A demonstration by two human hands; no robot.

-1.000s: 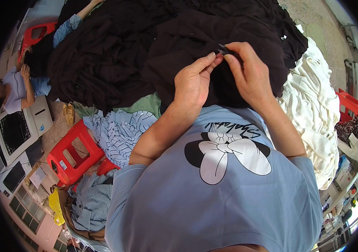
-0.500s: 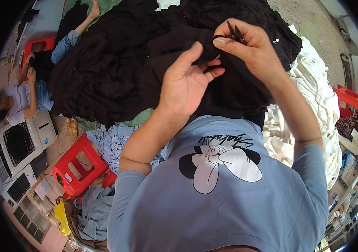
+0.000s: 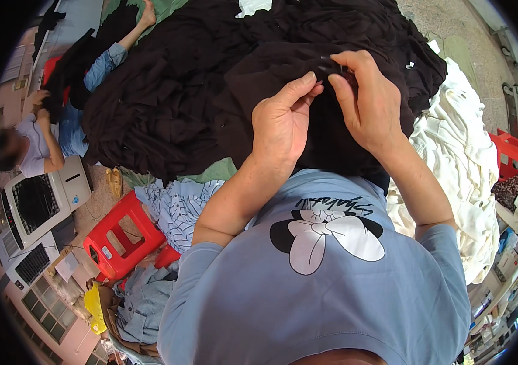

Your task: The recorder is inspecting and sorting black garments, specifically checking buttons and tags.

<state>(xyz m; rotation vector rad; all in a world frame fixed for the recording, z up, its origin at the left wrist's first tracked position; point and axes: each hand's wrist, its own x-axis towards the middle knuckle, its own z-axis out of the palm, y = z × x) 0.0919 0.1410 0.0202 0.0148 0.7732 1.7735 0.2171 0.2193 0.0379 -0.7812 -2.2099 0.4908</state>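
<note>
Hands at the dark heap

Floor under a big pile of black garments [image 3: 198, 91], white ones [image 3: 459, 158] beside it. Two red stools [image 3: 119, 237]. Left hand [image 3: 280, 121] and right hand [image 3: 365, 100] pinch one black garment [image 3: 271, 67] atop the pile, fingers narrow

The scene is lit evenly by soft daylight; shadows are kept faint; edges are bent and darkened by fisheye distortion; slight blur is seen.

You are pinching matt, soft black cloth [image 3: 259, 91]; beside it a white knitted fabric pile [image 3: 466, 176] is lying, and a glossy red plastic stool [image 3: 119, 237] is shining.
</note>
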